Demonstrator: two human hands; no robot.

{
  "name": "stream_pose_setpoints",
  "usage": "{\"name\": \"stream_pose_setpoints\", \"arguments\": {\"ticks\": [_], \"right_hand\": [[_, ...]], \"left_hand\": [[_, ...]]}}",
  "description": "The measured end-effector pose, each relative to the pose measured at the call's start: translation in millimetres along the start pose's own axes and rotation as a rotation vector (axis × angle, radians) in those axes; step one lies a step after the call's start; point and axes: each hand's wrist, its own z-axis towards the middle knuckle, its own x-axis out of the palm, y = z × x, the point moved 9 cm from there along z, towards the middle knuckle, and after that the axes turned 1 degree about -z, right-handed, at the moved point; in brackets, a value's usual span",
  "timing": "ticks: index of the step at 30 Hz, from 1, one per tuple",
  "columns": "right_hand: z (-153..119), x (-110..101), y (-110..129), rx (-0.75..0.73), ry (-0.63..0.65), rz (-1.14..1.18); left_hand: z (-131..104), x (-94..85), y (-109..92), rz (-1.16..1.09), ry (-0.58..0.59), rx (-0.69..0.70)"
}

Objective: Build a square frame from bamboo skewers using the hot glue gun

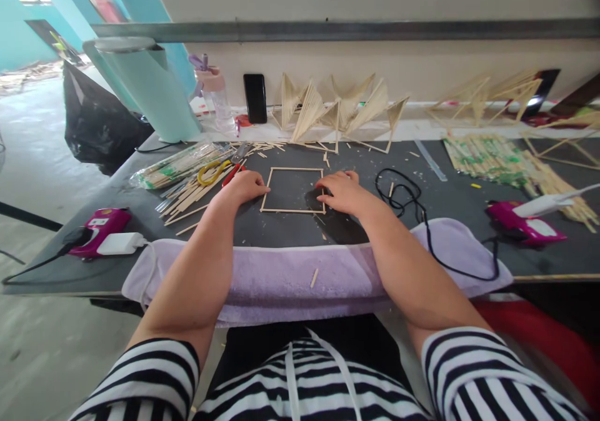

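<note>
A flat four-sided frame of thin wooden sticks (pixel 293 210) lies on the dark tabletop in front of me. My left hand (pixel 247 187) is at its left side, fingers curled, with the thumb and fingertip against the left stick. On the opposite side, my right hand (pixel 341 191) has its thumb and index finger at the right stick, their tips a little apart. Beside my left hand are red-handled pliers (pixel 233 173), yellow-handled scissors (pixel 214 171) and a spread of loose wooden sticks (pixel 192 197).
Stick models (pixel 323 112) stand along the wall beside a phone (pixel 254 99). A purple towel (pixel 300 277) covers the front edge. A black cord (pixel 398 190), purple power sockets (pixel 100 230), a ruler (pixel 430 160), bagged sticks (pixel 487 158) and a teal jug (pixel 145 90) surround the work area.
</note>
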Motion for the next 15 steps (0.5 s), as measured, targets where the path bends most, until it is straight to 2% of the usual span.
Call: {"name": "stream_pose_setpoints", "arguments": {"ticks": [4,11,15], "right_hand": [[0.7,-0.4,0.3,-0.008,-0.022,-0.002],[0.7,0.4,0.8,0.018,0.012,-0.015],[1.3,1.9,0.8,0.018,0.008,-0.009]], "left_hand": [[0.8,0.4,1.8,0.004,-0.022,0.002],[6.3,-0.6,2.0,0.030,-0.103,-0.003],[7.5,0.8,0.0,0.058,-0.104,-0.014]]}}
